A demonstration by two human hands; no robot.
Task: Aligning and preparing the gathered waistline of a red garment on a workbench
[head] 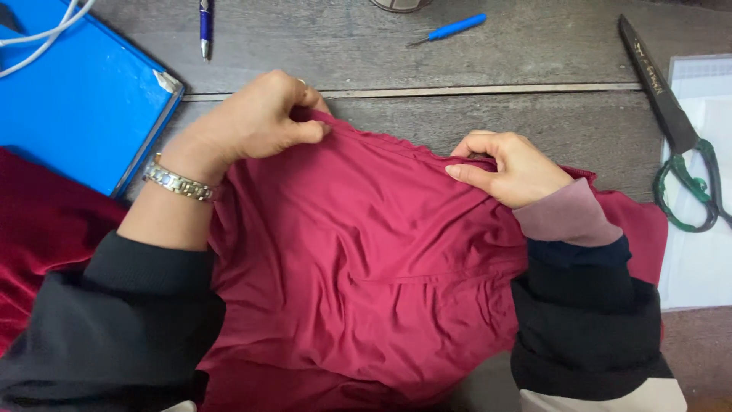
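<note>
You are pinching the far edge of the crimson stretchy fabric [358, 252] with both your left hand [259, 118] and right hand [507, 168]; that edge is running crosswise between them.

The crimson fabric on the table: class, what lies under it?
Under the crimson fabric only the dark wooden table shows, past its far edge. The left hand and right hand pinch that edge. Anything beneath the cloth's middle is covered.

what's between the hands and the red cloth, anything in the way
Nothing visible: the left hand and the right hand each already pinch the far edge of the red cloth, directly touching it.
</note>
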